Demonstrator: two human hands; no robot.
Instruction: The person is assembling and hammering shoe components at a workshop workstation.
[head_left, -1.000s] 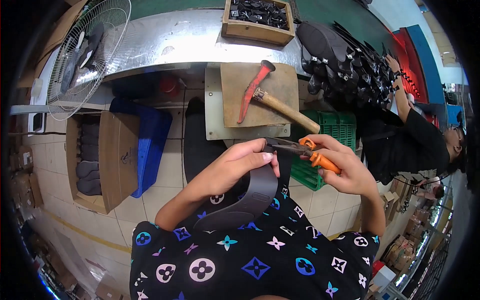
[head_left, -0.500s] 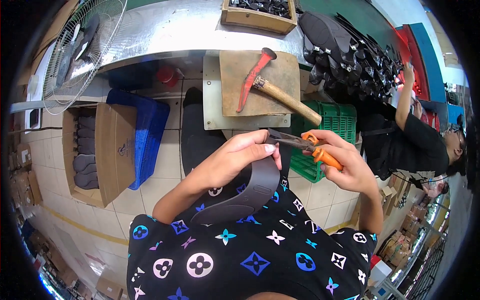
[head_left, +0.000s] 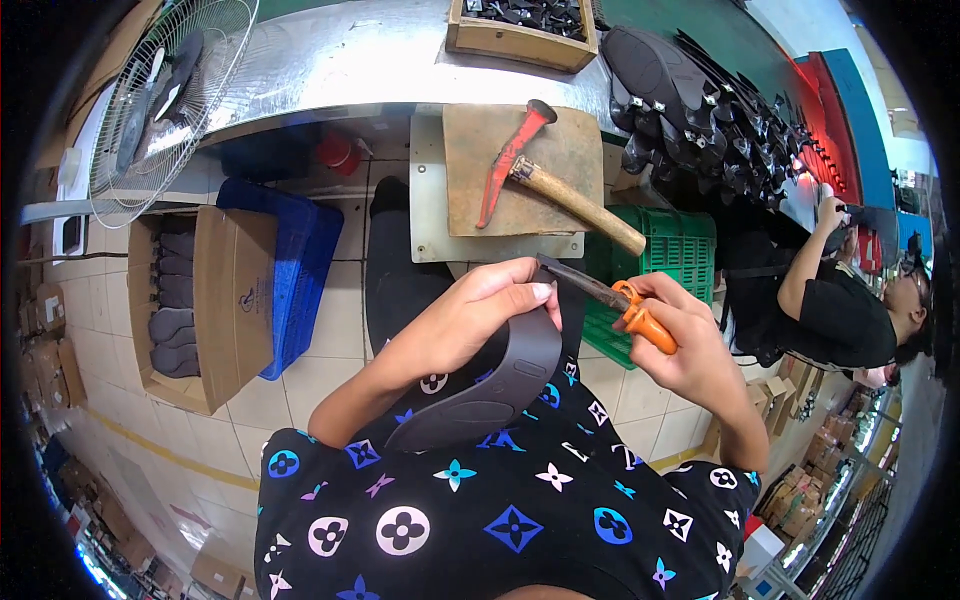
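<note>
Tiled floor (head_left: 335, 328): pale, with open cardboard box (head_left: 235, 310) at left.
Left hand (head_left: 490, 305): nearly closed, thumb and fingers pinching dark curved piece (head_left: 525, 372) near its upper end.
Dark curved piece: in front of patterned shirt (head_left: 460, 500); probably light, springy, best held by edges; long axis bowing from lower left rightward, then up.
Pliers (head_left: 600, 291): tips pointing up-left, toward pinched end.
Right hand (head_left: 690, 345): curled around pliers' handles.
</note>
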